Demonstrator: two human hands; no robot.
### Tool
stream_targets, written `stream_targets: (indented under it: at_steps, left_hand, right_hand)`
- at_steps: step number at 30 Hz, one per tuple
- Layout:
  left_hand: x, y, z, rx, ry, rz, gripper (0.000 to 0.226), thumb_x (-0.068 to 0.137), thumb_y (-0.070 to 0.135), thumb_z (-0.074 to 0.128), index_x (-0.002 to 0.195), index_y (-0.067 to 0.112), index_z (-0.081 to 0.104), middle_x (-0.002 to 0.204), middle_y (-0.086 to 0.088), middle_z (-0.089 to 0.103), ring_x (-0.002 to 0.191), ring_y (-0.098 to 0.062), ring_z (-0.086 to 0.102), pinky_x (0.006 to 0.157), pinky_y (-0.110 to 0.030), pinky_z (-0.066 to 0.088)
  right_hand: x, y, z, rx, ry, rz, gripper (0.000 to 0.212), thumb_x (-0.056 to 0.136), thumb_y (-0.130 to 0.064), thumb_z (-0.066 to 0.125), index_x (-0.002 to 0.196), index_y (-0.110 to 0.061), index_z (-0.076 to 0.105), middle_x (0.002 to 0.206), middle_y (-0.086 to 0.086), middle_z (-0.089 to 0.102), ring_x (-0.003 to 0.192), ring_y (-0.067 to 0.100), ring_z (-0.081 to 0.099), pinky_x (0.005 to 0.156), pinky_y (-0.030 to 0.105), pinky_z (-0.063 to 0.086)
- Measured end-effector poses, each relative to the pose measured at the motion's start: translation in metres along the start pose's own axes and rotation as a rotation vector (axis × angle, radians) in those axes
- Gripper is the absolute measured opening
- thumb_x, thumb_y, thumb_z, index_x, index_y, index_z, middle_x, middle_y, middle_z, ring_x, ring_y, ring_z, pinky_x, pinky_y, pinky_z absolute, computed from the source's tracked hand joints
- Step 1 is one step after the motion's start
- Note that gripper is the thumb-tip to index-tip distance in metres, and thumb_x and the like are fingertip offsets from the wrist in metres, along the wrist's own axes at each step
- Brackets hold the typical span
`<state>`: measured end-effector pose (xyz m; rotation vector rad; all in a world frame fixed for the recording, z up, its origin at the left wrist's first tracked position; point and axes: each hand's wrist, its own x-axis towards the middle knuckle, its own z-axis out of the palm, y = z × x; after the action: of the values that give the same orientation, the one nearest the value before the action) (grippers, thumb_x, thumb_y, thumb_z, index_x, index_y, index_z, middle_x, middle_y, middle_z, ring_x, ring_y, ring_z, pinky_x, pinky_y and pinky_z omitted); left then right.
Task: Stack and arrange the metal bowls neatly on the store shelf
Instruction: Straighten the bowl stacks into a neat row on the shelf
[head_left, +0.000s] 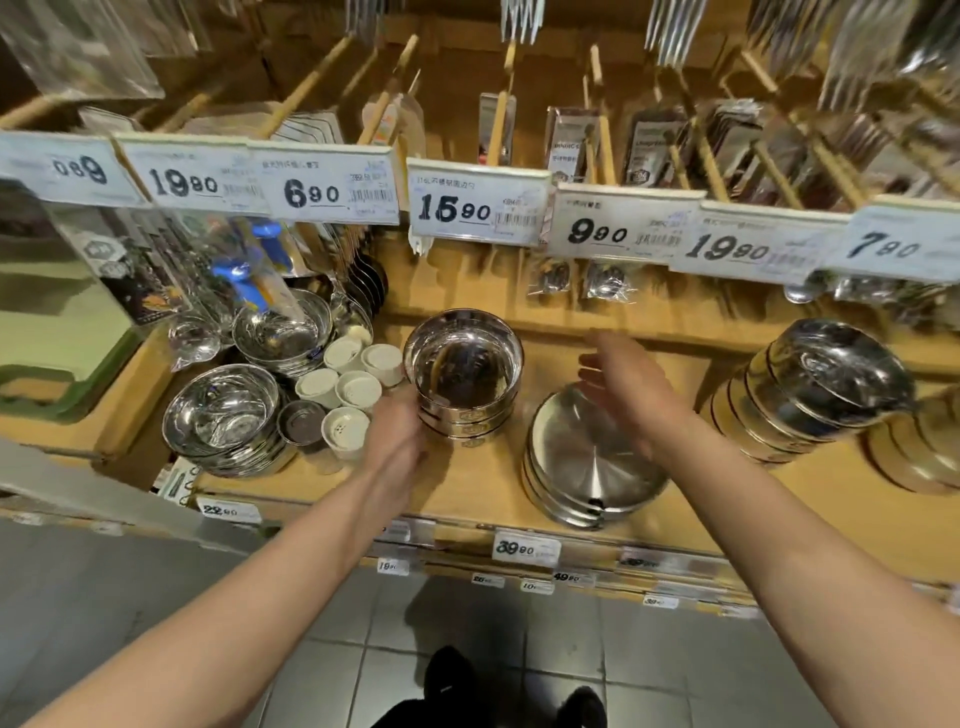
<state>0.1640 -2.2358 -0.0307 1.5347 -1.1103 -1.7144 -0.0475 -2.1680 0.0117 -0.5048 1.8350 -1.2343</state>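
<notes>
So the wooden store shelf (483, 483) takes up most of the view, light wood with a row of price tags (452, 208) clipped along the rail above it and packaged utensils hanging further back. Far right there's a tall stack of steel bowls (810, 384) lying tipped over on its side, bottoms facing toward the middle. Just left of that, near the front edge, sits a low stack of wide shallow steel plates (587, 462), upright. On the left side there's another stack of metal bowls (223, 415) at the front and a second one (283, 332) behind it, with a bunch of small white cups (345, 389) packed between those and the middle. The task stack, a short pile of nested metal bowls with gold rims (462, 374), stands upright in the center of the shelf. The left hand (400, 431) is pressed against its left side down low, fingers look wrapped on the bowl wall but it's kinda blurry. The right hand (623, 384) hovers above the plates, fingers spread and relaxed, not touching anything, a bit apart from the center stack.
</notes>
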Motion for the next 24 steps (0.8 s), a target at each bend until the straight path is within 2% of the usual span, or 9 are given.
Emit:
stream_targets:
  at_steps: [3,5,7,10,13,15,19,22,24]
  left_hand:
    - [-0.028,-0.039,0.01,-0.013,-0.087,-0.18,0.034,0.104,0.042,0.043,0.122,0.017,0.059,0.106,-0.004,0.065,0.093,-0.023,0.06,0.071,-0.036,0.049]
    - [-0.04,-0.054,0.029,0.067,-0.192,-0.231,0.035,0.105,0.043,0.041,0.123,0.02,0.059,0.113,-0.007,0.063,0.099,-0.027,0.061,0.073,-0.035,0.053]
    - [-0.043,-0.057,0.05,0.149,-0.247,-0.175,0.024,0.106,0.043,0.04,0.116,0.031,0.058,0.115,0.002,0.061,0.109,-0.023,0.06,0.084,-0.036,0.054]
    - [-0.042,-0.055,0.074,0.173,-0.316,-0.12,0.029,0.105,0.041,0.038,0.118,0.027,0.059,0.109,-0.001,0.062,0.094,-0.018,0.057,0.07,-0.031,0.048]
    - [-0.044,-0.051,0.08,0.122,-0.295,-0.165,0.035,0.104,0.047,0.037,0.109,0.028,0.066,0.101,-0.005,0.074,0.091,-0.019,0.068,0.06,-0.028,0.053]
    - [-0.044,-0.049,0.082,0.007,-0.267,-0.208,0.035,0.104,0.052,0.04,0.11,0.031,0.067,0.098,-0.003,0.078,0.081,-0.017,0.074,0.051,-0.025,0.054]
    - [-0.041,-0.043,0.091,-0.077,-0.303,-0.193,0.028,0.103,0.039,0.05,0.126,0.031,0.064,0.122,-0.012,0.071,0.079,-0.021,0.069,0.045,-0.023,0.05]
    - [-0.044,-0.038,0.1,-0.045,-0.296,-0.188,0.028,0.102,0.041,0.055,0.123,0.03,0.069,0.121,-0.011,0.07,0.086,-0.027,0.064,0.041,-0.025,0.049]
    - [-0.042,-0.036,0.106,-0.04,-0.286,-0.162,0.028,0.103,0.038,0.054,0.119,0.023,0.07,0.115,-0.012,0.069,0.086,-0.032,0.057,0.038,-0.025,0.042]
  right_hand:
    - [-0.019,0.029,-0.043,-0.056,0.16,-0.012,0.024,0.087,-0.043,0.047,0.088,-0.025,0.063,0.098,0.009,0.068,0.098,0.031,0.062,0.095,0.052,0.051]
    - [-0.03,0.053,-0.06,0.005,0.234,-0.028,0.019,0.089,-0.031,0.049,0.081,-0.022,0.064,0.092,0.003,0.062,0.098,0.028,0.058,0.091,0.047,0.048]
    - [-0.036,0.072,-0.069,0.086,0.309,-0.05,0.019,0.089,-0.03,0.052,0.077,-0.023,0.066,0.088,-0.001,0.063,0.093,0.024,0.058,0.085,0.042,0.046]
    - [-0.043,0.086,-0.081,0.154,0.338,-0.061,0.022,0.099,-0.028,0.053,0.084,-0.025,0.069,0.089,-0.004,0.066,0.091,0.019,0.061,0.08,0.033,0.05]
    - [-0.044,0.096,-0.093,0.148,0.319,-0.028,0.023,0.102,-0.026,0.051,0.094,-0.013,0.069,0.101,0.02,0.062,0.089,0.028,0.061,0.085,0.044,0.052]
    - [-0.044,0.1,-0.097,0.108,0.246,0.069,0.025,0.103,-0.029,0.048,0.101,-0.012,0.066,0.116,0.022,0.058,0.102,0.034,0.06,0.098,0.053,0.048]
    - [-0.044,0.109,-0.089,0.133,-0.02,0.192,0.029,0.104,-0.045,0.038,0.106,-0.042,0.067,0.109,-0.009,0.071,0.11,0.014,0.061,0.092,0.041,0.055]
    - [-0.04,0.114,-0.085,0.144,-0.065,0.154,0.034,0.102,-0.053,0.038,0.107,-0.046,0.07,0.095,-0.016,0.077,0.092,0.008,0.069,0.074,0.027,0.059]
    - [-0.035,0.112,-0.086,0.109,-0.065,0.07,0.034,0.101,-0.055,0.038,0.108,-0.049,0.07,0.103,-0.019,0.075,0.097,0.001,0.068,0.08,0.025,0.053]
